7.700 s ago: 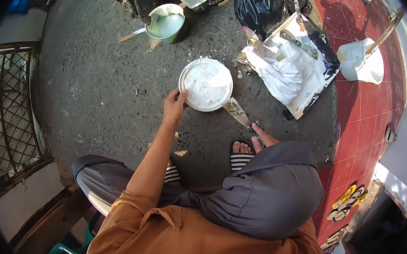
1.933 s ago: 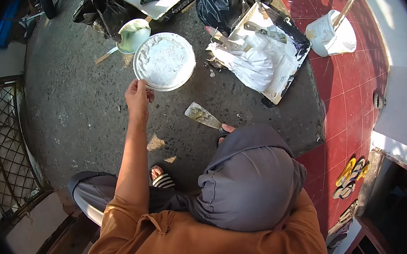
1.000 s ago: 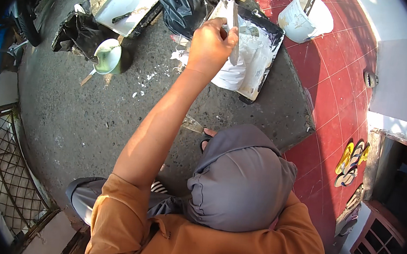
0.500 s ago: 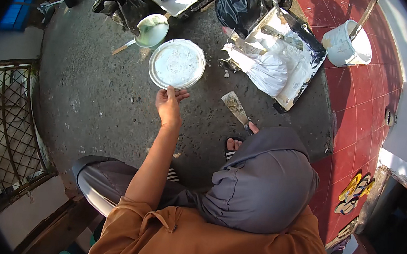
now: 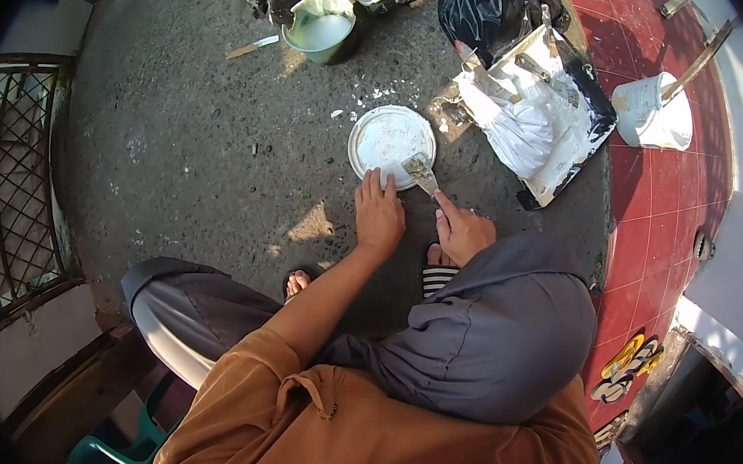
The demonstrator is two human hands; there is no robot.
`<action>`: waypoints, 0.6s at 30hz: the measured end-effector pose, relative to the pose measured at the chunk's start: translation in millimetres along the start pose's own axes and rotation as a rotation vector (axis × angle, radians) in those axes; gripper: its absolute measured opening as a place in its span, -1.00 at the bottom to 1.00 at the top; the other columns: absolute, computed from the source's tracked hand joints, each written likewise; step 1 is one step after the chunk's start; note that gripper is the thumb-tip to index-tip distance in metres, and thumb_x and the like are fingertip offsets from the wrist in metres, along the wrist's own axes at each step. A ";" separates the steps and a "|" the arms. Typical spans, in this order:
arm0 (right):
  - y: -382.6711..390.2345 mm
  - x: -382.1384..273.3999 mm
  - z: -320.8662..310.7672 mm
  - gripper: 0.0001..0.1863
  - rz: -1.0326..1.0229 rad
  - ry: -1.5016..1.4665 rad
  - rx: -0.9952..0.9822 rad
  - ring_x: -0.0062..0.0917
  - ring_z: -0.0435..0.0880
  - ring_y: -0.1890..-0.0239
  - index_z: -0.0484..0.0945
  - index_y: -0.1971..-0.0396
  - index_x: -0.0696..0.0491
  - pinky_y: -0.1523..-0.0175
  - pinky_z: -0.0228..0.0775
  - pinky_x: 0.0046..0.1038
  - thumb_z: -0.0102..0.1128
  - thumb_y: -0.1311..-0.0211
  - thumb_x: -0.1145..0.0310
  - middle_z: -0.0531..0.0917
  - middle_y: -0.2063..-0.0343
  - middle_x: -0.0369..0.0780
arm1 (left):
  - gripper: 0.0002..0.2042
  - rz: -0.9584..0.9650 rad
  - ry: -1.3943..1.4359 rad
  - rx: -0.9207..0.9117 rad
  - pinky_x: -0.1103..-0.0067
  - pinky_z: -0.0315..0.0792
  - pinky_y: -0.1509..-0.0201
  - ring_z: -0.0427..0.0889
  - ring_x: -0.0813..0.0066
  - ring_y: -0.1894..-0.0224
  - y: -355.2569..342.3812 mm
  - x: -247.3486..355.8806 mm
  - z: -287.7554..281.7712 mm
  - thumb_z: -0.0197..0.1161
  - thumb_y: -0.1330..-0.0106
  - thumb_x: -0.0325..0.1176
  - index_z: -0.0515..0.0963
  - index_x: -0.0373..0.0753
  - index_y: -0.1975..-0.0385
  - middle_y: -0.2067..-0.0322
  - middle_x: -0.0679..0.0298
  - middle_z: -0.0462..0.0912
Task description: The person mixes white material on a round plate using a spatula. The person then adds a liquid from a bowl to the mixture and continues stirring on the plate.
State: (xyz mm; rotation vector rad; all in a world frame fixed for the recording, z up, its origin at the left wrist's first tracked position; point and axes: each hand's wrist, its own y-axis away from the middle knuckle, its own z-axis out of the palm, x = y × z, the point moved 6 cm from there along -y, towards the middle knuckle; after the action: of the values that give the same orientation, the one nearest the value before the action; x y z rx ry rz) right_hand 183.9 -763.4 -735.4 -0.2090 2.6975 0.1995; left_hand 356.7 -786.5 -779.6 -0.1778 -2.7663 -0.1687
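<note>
Wears a brown shirt and grey trousers, with striped sandals on the feet, planted on a grey concrete floor. Closes the right hand around the handle of a scraper, with the index finger stretched forward along it and the other fingers curled in. Rests the left hand on the near rim of a round white lid, with fingers lightly bent, a little apart, wrapped around nothing; cannot see what the thumb does. Sets the scraper's blade on the lid, near its right edge and just beside the left fingertips. Has the lid down on the concrete in front of the feet, with white flakes scattered just past it. Faces, farther right, a messy tray with a bunched white cloth on it, then a white bucket on red tiles. Faces, farther left, a wooden-handled knife near a pale green bucket with a notched rim. Looks toward a black plastic bag beyond the tray.
</note>
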 end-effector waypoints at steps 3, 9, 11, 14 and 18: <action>-1.5 -9.2 5.4 -0.58 0.023 0.043 -0.042 -0.16 0.65 0.60 0.54 -0.22 -0.24 0.45 0.51 -0.11 0.10 -0.38 0.16 0.64 0.61 -0.12 | -0.44 0.086 -0.047 -0.092 0.11 0.12 -0.47 0.12 -0.12 -0.47 11.5 -6.4 12.1 0.20 -0.31 -0.31 0.36 -0.32 -0.32 -0.37 -0.17 0.22; -42.5 -8.0 31.5 -0.57 0.059 0.018 -0.062 -0.14 0.69 0.55 0.53 -0.23 -0.19 0.41 0.52 -0.07 0.07 -0.37 0.19 0.67 0.61 -0.09 | -0.45 0.128 -0.020 -0.231 0.11 0.09 -0.50 0.05 -0.09 -0.51 6.1 -9.4 19.5 0.16 -0.34 -0.32 0.35 -0.24 -0.36 -0.43 -0.13 0.14; -54.6 -6.8 28.4 -0.57 0.022 -0.008 -0.031 -0.13 0.69 0.54 0.54 -0.22 -0.18 0.40 0.52 -0.07 0.06 -0.37 0.19 0.68 0.60 -0.07 | -0.46 0.093 -0.026 -0.258 0.13 0.08 -0.51 0.02 -0.05 -0.53 0.2 -10.9 18.1 0.13 -0.36 -0.32 0.35 -0.23 -0.37 -0.45 -0.11 0.11; -35.4 -17.1 8.8 -0.60 0.027 -0.017 -0.133 -0.11 0.69 0.54 0.58 -0.16 -0.14 0.39 0.51 -0.06 0.06 -0.37 0.21 0.69 0.57 -0.05 | -0.45 0.054 -0.011 -0.342 0.14 0.08 -0.52 0.01 -0.05 -0.53 4.7 -15.9 14.4 0.12 -0.36 -0.34 0.33 -0.23 -0.38 -0.46 -0.12 0.10; -55.3 -7.8 18.2 -0.61 0.074 0.012 -0.155 -0.08 0.68 0.53 0.59 -0.14 -0.13 0.36 0.52 -0.03 0.06 -0.36 0.21 0.68 0.58 -0.02 | -0.44 0.095 -0.018 -0.282 0.12 0.11 -0.50 0.03 -0.09 -0.52 3.5 -8.4 16.4 0.14 -0.33 -0.35 0.33 -0.24 -0.37 -0.43 -0.15 0.13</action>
State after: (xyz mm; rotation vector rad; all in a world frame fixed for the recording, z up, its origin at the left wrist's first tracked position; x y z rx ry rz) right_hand 208.0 -813.4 -754.4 -0.1571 2.7046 0.4314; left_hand 359.2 -781.6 -797.4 -0.3841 -2.7329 -0.5349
